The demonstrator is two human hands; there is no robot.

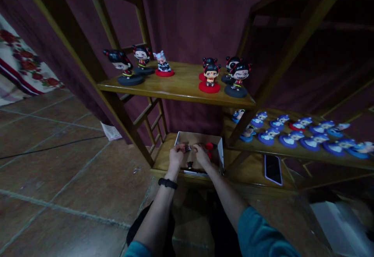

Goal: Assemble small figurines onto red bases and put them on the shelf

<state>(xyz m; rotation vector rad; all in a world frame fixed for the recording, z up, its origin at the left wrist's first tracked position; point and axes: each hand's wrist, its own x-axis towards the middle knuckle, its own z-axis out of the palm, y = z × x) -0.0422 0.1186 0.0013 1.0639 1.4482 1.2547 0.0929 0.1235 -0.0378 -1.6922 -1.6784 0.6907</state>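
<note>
Both of my hands are inside a shallow white cardboard box (pixel 220 151) on the bottom shelf. My left hand (pixel 176 156) is closed on a small dark figurine (pixel 188 147), whose details are too small to read. Close by on its right, my right hand (pixel 202 155) has its fingers pinched together, and what they hold is hidden. A black-haired figurine part (pixel 190 165) lies in the box below my hands. Red round bases (pixel 209 146) lie in its right side, partly covered by my right hand.
Several black-haired figurines (pixel 210 75) and a pale-haired figurine (pixel 163 64) stand on the upper wooden shelf (pixel 175 89). Rows of blue-haired figurines (pixel 290 138) fill the right-hand shelf. Below them lies a phone (pixel 273 169). A slanted wooden post (pixel 117 109) rises left of the box.
</note>
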